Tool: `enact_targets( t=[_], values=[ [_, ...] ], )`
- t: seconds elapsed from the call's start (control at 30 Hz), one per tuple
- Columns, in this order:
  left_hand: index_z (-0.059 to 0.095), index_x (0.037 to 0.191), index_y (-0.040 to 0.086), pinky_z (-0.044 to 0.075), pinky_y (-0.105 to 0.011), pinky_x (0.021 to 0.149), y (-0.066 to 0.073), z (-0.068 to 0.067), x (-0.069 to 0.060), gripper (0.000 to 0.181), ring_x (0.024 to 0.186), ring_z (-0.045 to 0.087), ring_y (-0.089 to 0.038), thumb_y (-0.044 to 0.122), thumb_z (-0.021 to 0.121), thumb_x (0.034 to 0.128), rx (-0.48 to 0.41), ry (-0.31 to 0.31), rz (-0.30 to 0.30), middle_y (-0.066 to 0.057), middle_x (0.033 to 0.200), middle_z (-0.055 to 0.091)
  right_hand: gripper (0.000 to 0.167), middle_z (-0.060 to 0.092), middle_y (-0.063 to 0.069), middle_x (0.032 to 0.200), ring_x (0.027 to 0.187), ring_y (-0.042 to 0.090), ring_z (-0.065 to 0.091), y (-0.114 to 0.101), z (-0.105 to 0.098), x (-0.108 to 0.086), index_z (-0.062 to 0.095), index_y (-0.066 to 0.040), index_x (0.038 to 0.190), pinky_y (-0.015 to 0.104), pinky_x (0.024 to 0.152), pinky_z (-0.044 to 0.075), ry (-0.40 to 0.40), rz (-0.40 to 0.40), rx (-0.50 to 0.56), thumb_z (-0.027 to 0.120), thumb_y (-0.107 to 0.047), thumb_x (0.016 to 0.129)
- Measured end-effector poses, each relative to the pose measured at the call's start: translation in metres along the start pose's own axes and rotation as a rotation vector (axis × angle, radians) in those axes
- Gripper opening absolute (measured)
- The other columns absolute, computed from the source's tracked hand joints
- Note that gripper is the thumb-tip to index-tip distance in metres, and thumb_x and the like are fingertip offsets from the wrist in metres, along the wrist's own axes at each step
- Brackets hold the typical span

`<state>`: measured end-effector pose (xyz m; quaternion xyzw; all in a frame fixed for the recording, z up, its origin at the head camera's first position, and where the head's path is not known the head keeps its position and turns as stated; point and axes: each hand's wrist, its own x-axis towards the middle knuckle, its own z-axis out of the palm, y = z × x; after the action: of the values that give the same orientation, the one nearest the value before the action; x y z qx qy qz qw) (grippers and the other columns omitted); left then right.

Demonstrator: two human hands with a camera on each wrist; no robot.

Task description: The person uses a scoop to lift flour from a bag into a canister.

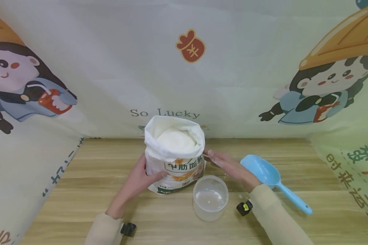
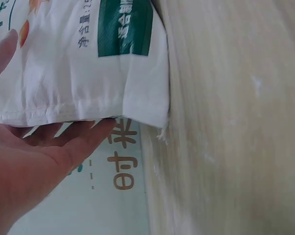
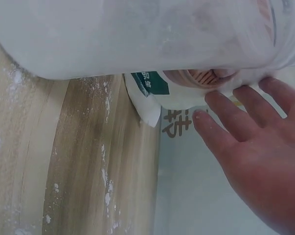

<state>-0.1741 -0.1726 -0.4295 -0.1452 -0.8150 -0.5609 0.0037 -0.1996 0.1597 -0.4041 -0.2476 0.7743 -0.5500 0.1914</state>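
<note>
An open white flour bag (image 1: 171,170) stands upright on the wooden table, white powder (image 1: 176,140) filling it near the top. My left hand (image 1: 140,177) holds the bag's left side, thumb across its front and fingers behind; the left wrist view shows those fingers (image 2: 83,134) along the bag's edge. At the bag's right side is my right hand (image 1: 225,165), its fingers extended; in the right wrist view the fingertips meet the bag (image 3: 186,95). Just in front of the bag's right corner stands a clear round container (image 1: 210,199), which no hand touches.
A light blue scoop (image 1: 263,172) lies right of my right hand, its handle pointing toward the front right. White powder specks (image 3: 108,196) dot the wooden table (image 1: 165,221). Printed sheets (image 1: 233,85) cover the back and sides.
</note>
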Motion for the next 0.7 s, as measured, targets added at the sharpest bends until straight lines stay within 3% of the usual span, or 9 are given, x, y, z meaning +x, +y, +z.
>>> enact_targets(
  t=[0.1,0.27,0.5,0.7],
  values=[
    [0.045,0.146,0.012,0.052,-0.048,0.099,0.001,-0.001,-0.006,0.074,0.119,0.062,-0.030,0.018,0.087,0.0853,0.010,-0.008,0.041,-0.011,0.132,0.062,0.067,0.032,0.018,0.165,0.150,0.045,0.030,-0.001,0.002,0.000,0.029,-0.008,0.163,0.061,0.122,0.022,-0.011,0.015,-0.002,0.025,-0.051,0.112],
    [0.046,0.145,0.013,0.053,-0.048,0.099,0.003,-0.002,-0.014,0.075,0.118,0.062,-0.029,0.014,0.088,0.0833,-0.008,-0.017,0.073,-0.010,0.133,0.061,0.065,0.035,0.013,0.165,0.151,0.043,0.031,-0.001,0.003,-0.005,0.031,-0.019,0.164,0.065,0.122,0.017,-0.020,0.090,0.011,0.025,-0.055,0.110],
    [0.045,0.147,0.010,0.053,-0.050,0.099,0.006,-0.005,-0.026,0.078,0.119,0.061,-0.033,0.012,0.088,0.0818,0.015,-0.007,0.022,-0.013,0.133,0.061,0.065,0.038,0.010,0.164,0.150,0.037,0.034,0.001,0.006,-0.009,0.032,-0.021,0.164,0.063,0.121,0.023,-0.049,0.073,-0.027,0.022,-0.057,0.110],
    [0.045,0.148,0.008,0.054,-0.051,0.099,0.007,-0.007,-0.026,0.076,0.120,0.061,-0.034,0.016,0.087,0.0844,0.029,-0.010,-0.019,-0.016,0.134,0.062,0.065,0.039,0.015,0.162,0.147,0.044,0.037,-0.004,0.006,-0.013,0.030,-0.019,0.164,0.070,0.118,0.023,-0.015,0.027,-0.116,0.013,-0.053,0.111]
  ],
)
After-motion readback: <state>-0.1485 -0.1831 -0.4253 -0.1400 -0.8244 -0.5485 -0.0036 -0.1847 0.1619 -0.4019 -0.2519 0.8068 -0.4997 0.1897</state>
